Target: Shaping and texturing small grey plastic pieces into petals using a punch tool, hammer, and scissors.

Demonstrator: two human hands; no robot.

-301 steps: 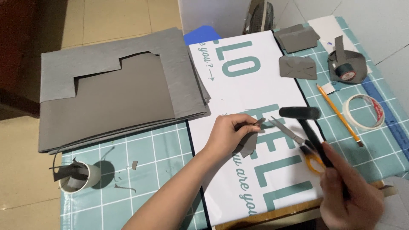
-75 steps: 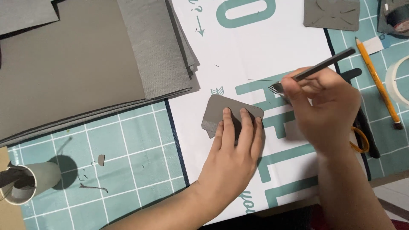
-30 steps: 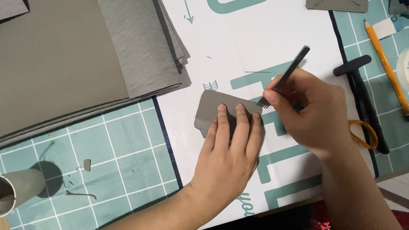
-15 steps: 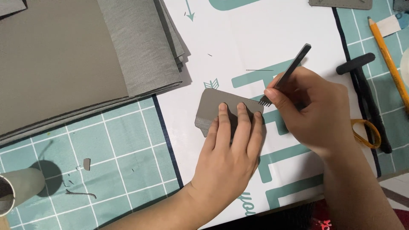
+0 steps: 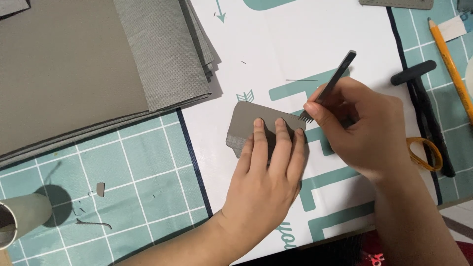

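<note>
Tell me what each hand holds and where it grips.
Right hand pinches a pronged chisel low on its shaft, near the prongs. Left hand presses a grey piece flat.

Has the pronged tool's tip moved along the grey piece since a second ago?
No. The pronged tool still meets the grey piece at its right corner, beside the teal arrow print.

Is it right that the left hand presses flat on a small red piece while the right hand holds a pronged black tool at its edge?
Not quite: the small flat leather-like piece is grey, not red, as the head view shows. The left hand presses it flat; the right hand holds the pronged black metal tool at its edge.
</note>
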